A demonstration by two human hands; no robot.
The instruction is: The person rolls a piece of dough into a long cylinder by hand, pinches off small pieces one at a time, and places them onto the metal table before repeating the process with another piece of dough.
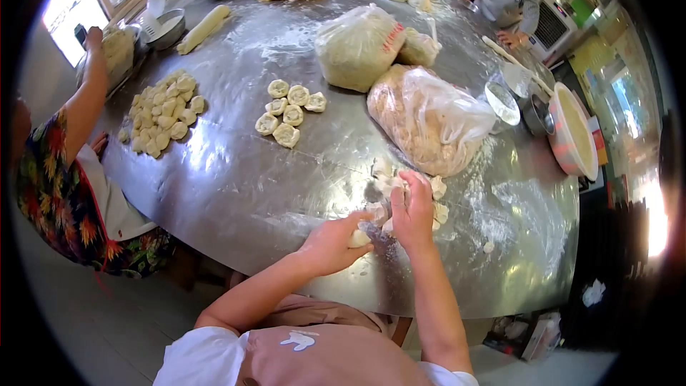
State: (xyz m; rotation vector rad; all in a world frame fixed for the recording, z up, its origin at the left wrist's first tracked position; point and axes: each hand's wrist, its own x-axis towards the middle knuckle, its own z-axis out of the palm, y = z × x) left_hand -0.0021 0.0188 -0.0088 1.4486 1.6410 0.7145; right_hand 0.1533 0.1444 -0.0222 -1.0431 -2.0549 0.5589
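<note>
Near the table's front edge, my left hand point(330, 246) is closed around a small pale dough piece point(359, 238). My right hand point(413, 213) is just to its right, thumb and fingers apart over a small cluster of dough pieces. Part of that cluster is hidden behind the fingers; one floury dough piece point(440, 213) shows at its right side. Directly beyond my right hand lies a clear plastic bag of pinkish-tan dough point(421, 125). Farther left on the metal are several round flattened dough pieces point(286, 111) in a loose group.
A steel table point(236, 193) with flour patches spreads before me. A dough pile point(164, 111) lies left, near a co-worker in a flowered garment point(61, 193). Behind the tan bag sits another dough bag point(357, 46). A large basin point(575, 132) stands right; another person point(504, 0) works beyond.
</note>
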